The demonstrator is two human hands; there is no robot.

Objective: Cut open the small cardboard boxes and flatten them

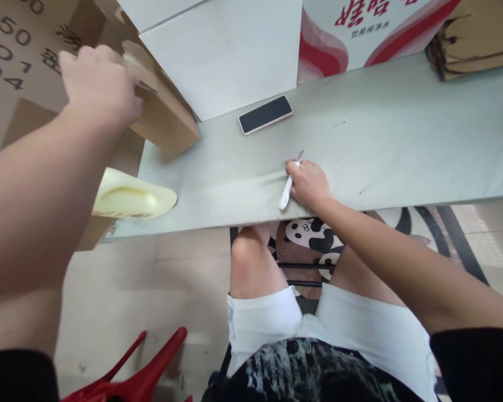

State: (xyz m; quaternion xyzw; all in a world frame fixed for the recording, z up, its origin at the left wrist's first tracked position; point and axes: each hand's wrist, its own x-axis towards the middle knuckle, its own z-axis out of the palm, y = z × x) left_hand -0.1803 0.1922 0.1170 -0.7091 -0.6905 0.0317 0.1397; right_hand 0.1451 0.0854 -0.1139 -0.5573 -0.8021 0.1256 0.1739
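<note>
The right hand clasps a knife near the phone; leftward of it, I can't tell how the left hand grips.

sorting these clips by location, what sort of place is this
Perhaps a stockroom or small workshop: a printed brown carton, a red-and-white box at the back of the table, and a white cutter in the right hand.
</note>
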